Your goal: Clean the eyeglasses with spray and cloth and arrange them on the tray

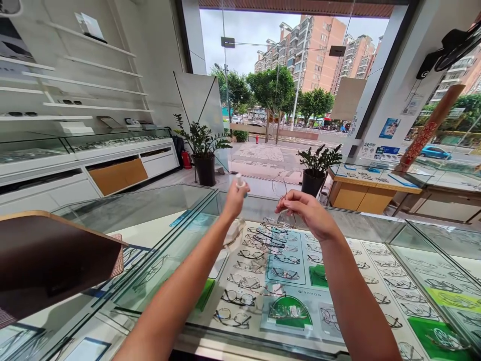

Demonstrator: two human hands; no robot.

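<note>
I see my left hand (235, 199) clamped on 1 small white bottle (240, 181), my right hand (306, 213) pinching thin-framed glasses (281, 193) above the glass counter (169, 210).

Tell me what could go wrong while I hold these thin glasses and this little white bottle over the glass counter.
The thin wire-rimmed glasses are pinched only by fingertips of the right hand, so they could slip and strike the glass display counter below. The small white bottle in the left hand is raised over the same counter; if dropped, it might chip the glass top.
</note>
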